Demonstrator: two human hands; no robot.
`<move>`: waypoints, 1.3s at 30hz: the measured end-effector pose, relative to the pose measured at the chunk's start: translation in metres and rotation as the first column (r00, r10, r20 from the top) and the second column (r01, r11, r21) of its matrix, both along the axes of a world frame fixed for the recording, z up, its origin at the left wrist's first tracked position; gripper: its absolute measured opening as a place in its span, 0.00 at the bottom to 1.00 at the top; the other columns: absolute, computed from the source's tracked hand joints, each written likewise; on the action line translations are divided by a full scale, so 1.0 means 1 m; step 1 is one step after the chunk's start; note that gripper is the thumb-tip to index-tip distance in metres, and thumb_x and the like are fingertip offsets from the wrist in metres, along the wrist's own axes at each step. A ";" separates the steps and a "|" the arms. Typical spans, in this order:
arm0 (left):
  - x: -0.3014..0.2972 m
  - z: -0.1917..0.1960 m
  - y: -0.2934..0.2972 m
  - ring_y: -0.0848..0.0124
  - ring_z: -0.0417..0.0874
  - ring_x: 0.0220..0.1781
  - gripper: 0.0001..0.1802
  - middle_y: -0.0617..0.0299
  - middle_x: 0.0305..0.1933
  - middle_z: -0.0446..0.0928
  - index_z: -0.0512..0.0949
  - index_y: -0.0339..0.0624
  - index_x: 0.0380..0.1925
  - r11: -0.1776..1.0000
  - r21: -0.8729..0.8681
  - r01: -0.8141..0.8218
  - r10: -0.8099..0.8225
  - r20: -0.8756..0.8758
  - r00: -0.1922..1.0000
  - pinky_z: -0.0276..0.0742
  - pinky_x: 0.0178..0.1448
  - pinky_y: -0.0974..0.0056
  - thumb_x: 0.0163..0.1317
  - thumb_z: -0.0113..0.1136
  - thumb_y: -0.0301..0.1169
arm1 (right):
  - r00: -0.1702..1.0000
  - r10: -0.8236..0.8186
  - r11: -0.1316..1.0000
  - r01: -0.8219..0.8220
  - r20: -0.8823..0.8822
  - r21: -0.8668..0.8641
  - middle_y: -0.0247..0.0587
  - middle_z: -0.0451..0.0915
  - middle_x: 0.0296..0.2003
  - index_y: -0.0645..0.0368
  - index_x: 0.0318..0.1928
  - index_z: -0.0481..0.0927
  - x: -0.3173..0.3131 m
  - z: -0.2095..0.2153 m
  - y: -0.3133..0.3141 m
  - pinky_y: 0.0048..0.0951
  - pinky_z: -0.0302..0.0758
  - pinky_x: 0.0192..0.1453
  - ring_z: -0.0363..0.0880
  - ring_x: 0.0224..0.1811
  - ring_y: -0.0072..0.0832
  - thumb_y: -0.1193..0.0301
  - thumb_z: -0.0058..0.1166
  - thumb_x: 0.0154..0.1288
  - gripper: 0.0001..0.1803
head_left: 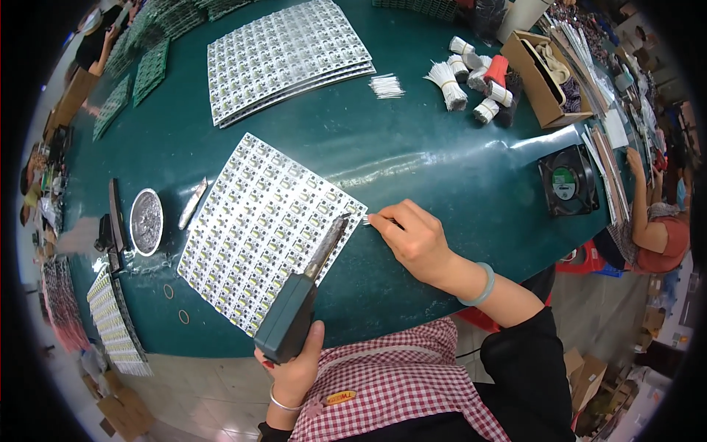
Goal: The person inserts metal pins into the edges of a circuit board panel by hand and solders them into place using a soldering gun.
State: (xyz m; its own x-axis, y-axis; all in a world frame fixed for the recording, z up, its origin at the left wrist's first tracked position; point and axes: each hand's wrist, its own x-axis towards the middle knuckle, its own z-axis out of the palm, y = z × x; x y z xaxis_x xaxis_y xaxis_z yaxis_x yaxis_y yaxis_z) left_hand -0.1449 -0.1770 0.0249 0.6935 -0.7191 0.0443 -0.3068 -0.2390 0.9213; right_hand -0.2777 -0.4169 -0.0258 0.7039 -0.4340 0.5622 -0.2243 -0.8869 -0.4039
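Observation:
A white circuit board panel [250, 221], covered in rows of small components, lies at a slant on the green table. My left hand [296, 374] is wrapped round the dark green body of a soldering gun [287, 317]. Its dark tip rests at or just above the panel's right corner. Beside that corner, my right hand [418, 239] pinches short white wires [366, 219] between thumb and fingertips; how many is too small to tell.
Behind the panel are stacked white panels [287, 55], loose white wires [387, 86] and tied wire bundles [446, 82]. A metal bowl [146, 222] stands left. On the right are a black fan [565, 181], a cardboard box [536, 85] and a seated person [652, 236].

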 end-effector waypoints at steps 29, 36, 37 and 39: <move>-0.007 0.013 -0.036 0.69 0.79 0.24 0.08 0.62 0.28 0.81 0.83 0.38 0.33 0.965 0.263 -0.010 0.054 -0.163 0.985 0.73 0.33 0.65 0.55 0.72 0.29 | 0.998 0.052 0.999 -0.052 -0.047 0.003 0.44 0.78 0.35 0.69 0.38 0.81 0.001 0.004 -0.003 0.28 0.78 0.34 0.77 0.35 0.34 0.80 0.58 0.46 0.15; -0.007 -0.001 -0.013 0.79 0.75 0.22 0.08 0.65 0.27 0.78 0.80 0.34 0.38 0.967 0.252 0.036 -0.067 0.115 0.991 0.71 0.26 0.72 0.60 0.68 0.21 | 0.998 0.044 0.999 -0.044 -0.048 0.001 0.43 0.77 0.34 0.69 0.38 0.81 0.002 0.004 -0.003 0.27 0.78 0.34 0.76 0.34 0.33 0.80 0.58 0.45 0.15; -0.007 -0.001 -0.012 0.79 0.75 0.23 0.09 0.65 0.29 0.78 0.80 0.34 0.40 0.973 0.232 0.018 -0.031 0.051 0.998 0.71 0.26 0.72 0.60 0.68 0.21 | 0.998 0.044 0.999 -0.044 -0.049 0.001 0.42 0.77 0.34 0.68 0.38 0.81 0.002 0.004 -0.003 0.27 0.78 0.34 0.76 0.34 0.33 0.80 0.58 0.45 0.14; -0.006 -0.003 -0.011 0.79 0.75 0.24 0.10 0.64 0.30 0.78 0.79 0.34 0.41 0.977 0.211 0.001 0.003 -0.015 1.000 0.71 0.26 0.73 0.61 0.67 0.20 | 0.998 0.043 0.999 -0.043 -0.049 0.008 0.44 0.78 0.35 0.69 0.39 0.81 0.001 0.005 -0.003 0.28 0.78 0.34 0.77 0.33 0.34 0.79 0.58 0.46 0.15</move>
